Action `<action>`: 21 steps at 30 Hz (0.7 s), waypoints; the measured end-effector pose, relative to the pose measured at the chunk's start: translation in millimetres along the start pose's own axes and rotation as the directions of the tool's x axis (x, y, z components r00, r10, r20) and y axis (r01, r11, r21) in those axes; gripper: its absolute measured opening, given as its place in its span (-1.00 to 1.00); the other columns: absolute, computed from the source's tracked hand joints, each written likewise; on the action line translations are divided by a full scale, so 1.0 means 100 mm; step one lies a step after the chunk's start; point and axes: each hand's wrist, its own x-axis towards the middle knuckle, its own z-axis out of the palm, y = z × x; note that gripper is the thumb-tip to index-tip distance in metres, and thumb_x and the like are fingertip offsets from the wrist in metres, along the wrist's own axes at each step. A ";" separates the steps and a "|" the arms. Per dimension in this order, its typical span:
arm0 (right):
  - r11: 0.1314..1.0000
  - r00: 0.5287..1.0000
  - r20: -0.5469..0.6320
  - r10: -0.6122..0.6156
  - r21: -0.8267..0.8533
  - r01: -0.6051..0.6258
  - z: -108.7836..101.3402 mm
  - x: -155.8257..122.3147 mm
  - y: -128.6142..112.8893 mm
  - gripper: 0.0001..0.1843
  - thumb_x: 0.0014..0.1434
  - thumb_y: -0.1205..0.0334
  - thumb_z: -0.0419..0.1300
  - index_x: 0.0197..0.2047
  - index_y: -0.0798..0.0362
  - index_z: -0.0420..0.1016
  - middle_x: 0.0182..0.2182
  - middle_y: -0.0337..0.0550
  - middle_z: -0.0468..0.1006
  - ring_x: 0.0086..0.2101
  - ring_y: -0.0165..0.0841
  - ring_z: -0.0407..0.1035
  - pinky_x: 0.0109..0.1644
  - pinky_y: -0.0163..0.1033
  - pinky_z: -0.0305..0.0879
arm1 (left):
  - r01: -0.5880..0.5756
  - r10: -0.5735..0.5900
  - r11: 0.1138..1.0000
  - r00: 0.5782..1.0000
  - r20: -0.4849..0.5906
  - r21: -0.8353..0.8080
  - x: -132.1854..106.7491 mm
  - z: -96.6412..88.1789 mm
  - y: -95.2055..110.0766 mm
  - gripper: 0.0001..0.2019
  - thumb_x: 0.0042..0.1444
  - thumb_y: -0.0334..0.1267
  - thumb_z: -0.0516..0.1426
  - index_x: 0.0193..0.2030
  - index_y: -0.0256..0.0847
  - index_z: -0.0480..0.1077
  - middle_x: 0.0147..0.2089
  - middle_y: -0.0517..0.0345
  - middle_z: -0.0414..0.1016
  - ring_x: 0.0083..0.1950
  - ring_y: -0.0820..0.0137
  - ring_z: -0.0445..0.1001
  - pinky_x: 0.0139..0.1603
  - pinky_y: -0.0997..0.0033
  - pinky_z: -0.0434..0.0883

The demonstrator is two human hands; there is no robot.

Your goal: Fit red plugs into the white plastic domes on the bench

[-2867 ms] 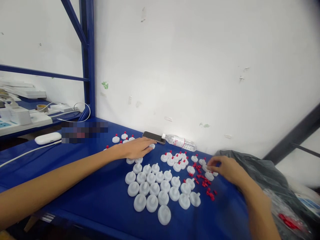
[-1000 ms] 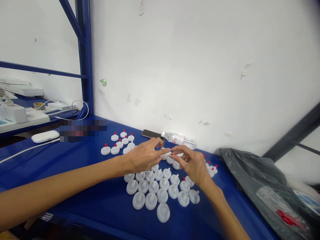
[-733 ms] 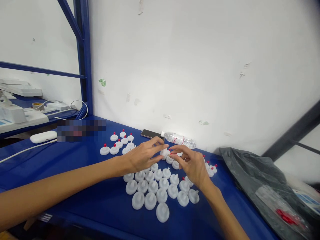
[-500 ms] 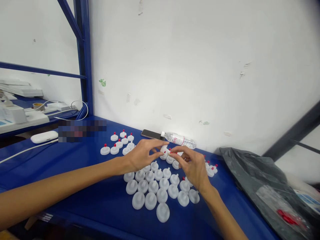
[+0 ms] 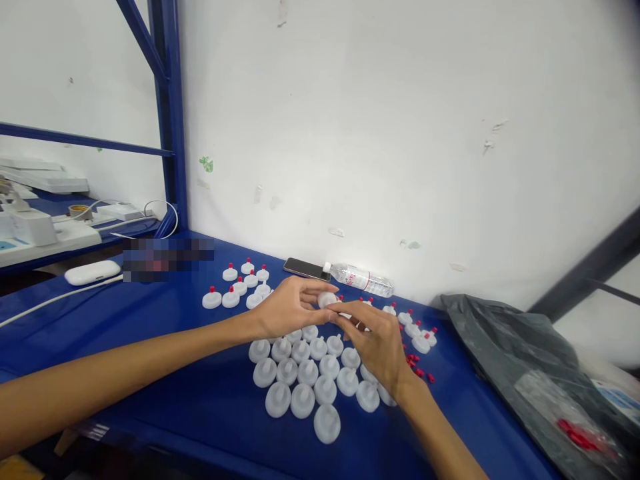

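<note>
Between the thumb and fingers of my left hand (image 5: 285,308) is a round white plastic nozzle lid (image 5: 327,300), held tilted above the table. My right hand (image 5: 377,337) pinches at the lid's nozzle end; the small red cap seen at its fingertips earlier is hidden now. Below both hands, several white lids with bare nozzles (image 5: 303,401) lie close together. More lids wearing red caps (image 5: 212,299) stand at the left, and others (image 5: 421,343) at the right. Loose red caps (image 5: 419,372) are scattered beside my right wrist.
A phone (image 5: 306,269) and a clear water bottle (image 5: 363,279) lie along the wall at the back of the blue table (image 5: 200,413). At the right is a dark grey plastic bag (image 5: 500,360) with a clear bag of red pieces (image 5: 575,430). A white case (image 5: 93,273) and cable sit left.
My right hand has moved left and closed in on the lid, its fingertips now meeting my left hand's. The lid has turned, and loose red caps near my right wrist have come into view.
</note>
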 end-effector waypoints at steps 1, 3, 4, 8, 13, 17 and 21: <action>1.000 1.000 -0.008 -0.009 -0.006 0.009 0.00 0.00 0.00 -0.84 0.30 0.33 0.27 -0.09 -0.04 0.65 -0.26 -0.25 0.71 -0.42 -0.42 0.54 -0.39 -0.35 0.41 | 0.014 -0.014 1.000 1.000 -0.002 -0.012 0.00 0.00 0.01 -0.47 0.05 -0.21 0.36 0.16 -0.37 0.48 -0.04 -0.15 0.69 -0.04 0.09 0.69 -0.10 0.24 0.64; 1.000 1.000 -0.015 -0.026 -0.012 0.026 0.01 0.00 -0.01 -0.85 0.30 0.34 0.27 -0.10 -0.02 0.64 -0.24 -0.23 0.71 -0.37 -0.40 0.56 -0.36 -0.35 0.42 | 0.033 -0.033 0.999 0.999 -0.004 -0.028 -0.01 0.00 0.01 -0.52 0.00 -0.27 0.36 0.08 -0.39 0.52 -0.16 -0.10 0.72 -0.19 0.16 0.71 -0.27 0.37 0.62; 0.999 0.999 -0.010 -0.034 -0.012 0.034 0.01 0.01 -0.01 -0.85 0.30 0.34 0.27 -0.10 -0.02 0.63 -0.23 -0.22 0.71 -0.34 -0.40 0.56 -0.35 -0.35 0.43 | 0.036 -0.036 0.999 0.999 -0.003 -0.034 -0.01 0.00 0.01 -0.56 -0.03 -0.31 0.36 0.04 -0.39 0.54 -0.21 -0.06 0.72 -0.25 0.20 0.70 -0.33 0.43 0.60; 0.998 0.998 0.037 -0.054 -0.023 0.055 0.01 0.01 -0.03 -0.83 0.34 0.35 0.21 -0.08 -0.04 0.62 -0.21 -0.21 0.69 -0.31 -0.40 0.56 -0.35 -0.35 0.41 | 0.027 -0.027 0.998 1.000 0.002 -0.051 -0.02 0.01 -0.03 -0.61 -0.11 -0.42 0.35 -0.06 -0.33 0.58 -0.26 0.06 0.72 -0.32 0.32 0.68 -0.41 0.58 0.52; 0.998 0.996 0.078 -0.048 -0.039 0.051 -0.01 0.01 -0.05 -0.83 0.35 0.32 0.20 -0.07 -0.04 0.62 -0.20 -0.21 0.67 -0.32 -0.42 0.54 -0.34 -0.36 0.38 | 0.030 -0.030 0.998 1.000 -0.005 -0.053 -0.02 0.02 -0.06 -0.58 -0.13 -0.43 0.35 -0.04 -0.32 0.58 -0.27 0.06 0.72 -0.33 0.33 0.67 -0.44 0.59 0.50; 0.998 0.996 0.077 -0.040 -0.053 0.044 -0.02 0.02 -0.09 -0.84 0.35 0.29 0.22 -0.09 -0.06 0.63 -0.21 -0.23 0.66 -0.37 -0.44 0.50 -0.36 -0.34 0.35 | 0.017 -0.017 1.000 1.000 -0.002 -0.025 -0.03 0.02 -0.06 -0.62 -0.08 -0.33 0.37 -0.06 -0.33 0.58 -0.26 0.01 0.72 -0.33 0.29 0.67 -0.40 0.50 0.56; 0.999 1.000 0.017 0.022 -0.048 -0.021 -0.08 0.06 -0.13 -0.86 0.36 0.21 0.21 -0.13 -0.05 0.63 -0.25 -0.21 0.65 -0.44 -0.44 0.45 -0.41 -0.33 0.34 | -0.034 0.033 0.999 0.999 0.028 0.037 -0.04 -0.01 -0.02 -0.60 0.18 -0.01 0.26 -0.03 -0.32 0.56 -0.25 -0.03 0.70 -0.27 0.22 0.67 -0.34 0.36 0.61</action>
